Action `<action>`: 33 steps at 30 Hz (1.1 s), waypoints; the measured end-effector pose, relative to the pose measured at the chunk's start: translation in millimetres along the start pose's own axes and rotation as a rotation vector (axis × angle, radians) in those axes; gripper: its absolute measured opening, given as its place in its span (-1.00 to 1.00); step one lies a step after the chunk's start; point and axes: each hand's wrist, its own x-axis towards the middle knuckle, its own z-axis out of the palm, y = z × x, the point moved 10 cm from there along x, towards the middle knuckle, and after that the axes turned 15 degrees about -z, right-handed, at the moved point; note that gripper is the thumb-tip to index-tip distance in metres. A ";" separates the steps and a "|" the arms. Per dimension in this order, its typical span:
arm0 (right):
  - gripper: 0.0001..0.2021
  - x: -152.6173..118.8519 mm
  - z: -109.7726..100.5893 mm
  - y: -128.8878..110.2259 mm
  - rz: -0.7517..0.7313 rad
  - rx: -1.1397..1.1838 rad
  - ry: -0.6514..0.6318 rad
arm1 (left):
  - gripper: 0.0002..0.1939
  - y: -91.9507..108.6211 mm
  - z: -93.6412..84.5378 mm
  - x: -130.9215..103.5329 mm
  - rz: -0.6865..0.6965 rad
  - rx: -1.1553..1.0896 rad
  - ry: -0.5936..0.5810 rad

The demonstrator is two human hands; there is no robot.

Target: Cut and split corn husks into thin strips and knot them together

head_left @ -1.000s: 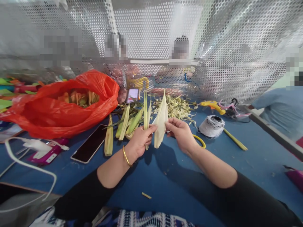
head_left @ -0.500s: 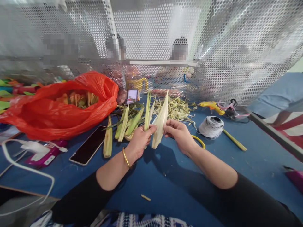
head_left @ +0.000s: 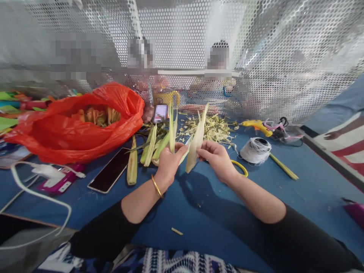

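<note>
"While the right hand (head_left: 218, 158) is holding the pale corn husk (head_left: 195, 147), what are its fingers doing?"

"They're pinching together with the thumb on its side, a bit below the middle. The husk is pointing up and leaning a little, over the blue table (head_left: 218, 239)."

"And the left hand (head_left: 167, 163)?"

"Its fingers and thumb are clamping the thin green husk strips (head_left: 171, 132). Those are pointing up too, near the pale husk."

"Are you thinking the pale one is heavy?"

"No, I'm guessing it's being light and bendy, a bit like paper. I'm thinking it's not slipping much, but it's splitting if someone is tugging hard."

"So where are you grabbing it?"

"I'm picking the wide part, softly, because the tip is looking thin and weak."

"What's lying behind?"

"A pile of husk scraps (head_left: 213, 129), and the white thread spool (head_left: 254, 151) is sitting off to the right."
</note>
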 end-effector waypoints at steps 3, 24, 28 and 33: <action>-0.85 -1.9 2.7 -0.8 -0.048 -0.107 -0.027 | -0.71 15.0 -5.1 -8.6 0.151 0.046 0.089; -0.79 -8.9 9.9 3.2 -0.093 -0.202 -0.036 | -0.72 1.5 6.1 -5.2 0.044 0.019 0.001; -0.81 -9.0 10.2 4.4 -0.061 -0.126 -0.024 | -0.86 4.3 -1.0 -3.7 0.100 0.016 0.076; -0.84 -7.9 6.0 5.0 -0.030 -0.137 0.010 | -0.88 5.0 -2.1 -1.8 0.118 0.027 0.087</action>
